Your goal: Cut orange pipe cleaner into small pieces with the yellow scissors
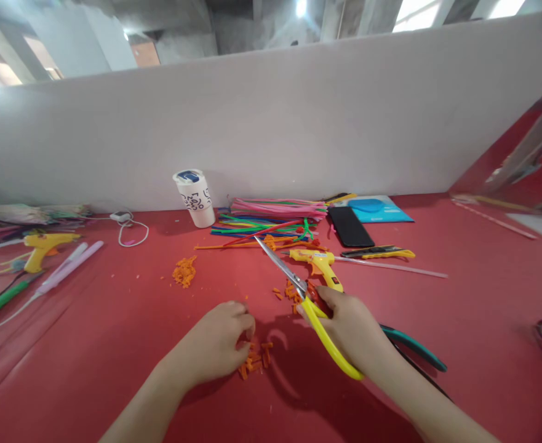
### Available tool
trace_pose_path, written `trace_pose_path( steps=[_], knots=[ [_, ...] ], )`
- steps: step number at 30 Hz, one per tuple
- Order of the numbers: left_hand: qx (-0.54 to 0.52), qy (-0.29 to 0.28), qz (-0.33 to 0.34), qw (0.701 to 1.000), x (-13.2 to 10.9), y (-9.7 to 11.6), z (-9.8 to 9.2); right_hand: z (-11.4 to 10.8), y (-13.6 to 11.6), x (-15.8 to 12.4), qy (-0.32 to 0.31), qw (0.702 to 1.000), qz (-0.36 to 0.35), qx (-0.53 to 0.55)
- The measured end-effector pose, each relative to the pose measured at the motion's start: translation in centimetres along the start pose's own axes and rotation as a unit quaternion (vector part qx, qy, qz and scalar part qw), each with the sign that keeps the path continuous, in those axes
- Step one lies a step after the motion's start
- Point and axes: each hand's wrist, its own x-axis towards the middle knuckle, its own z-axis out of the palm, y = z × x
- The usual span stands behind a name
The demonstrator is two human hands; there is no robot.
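My right hand [351,329] is closed round the yellow handles of a pair of scissors [282,266], whose blades point up and left, shut, above the red table [114,320]. My left hand [218,344] rests on the table with its fingers curled over a small heap of orange cut pieces [255,360]. More orange bits [291,290] lie under the blades. A second orange pile [184,271] sits further left. A yellow glue gun [319,263] lies just behind my right hand.
A bundle of coloured straws [271,220], a white cup [195,198], a black phone [350,226], a yellow utility knife [378,252] and a blue pad [374,208] lie by the white partition. Green-handled pliers [413,347] lie at right. Another yellow glue gun [44,246] and sticks lie at left.
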Motion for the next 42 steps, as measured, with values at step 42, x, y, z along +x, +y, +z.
trace_pose_path(
  steps=[42],
  knots=[
    [-0.701,0.24,-0.148,0.656,1.1,0.8,1.5,0.3,-2.3,-2.4,-0.096,0.993,-0.06,0.03]
  ],
)
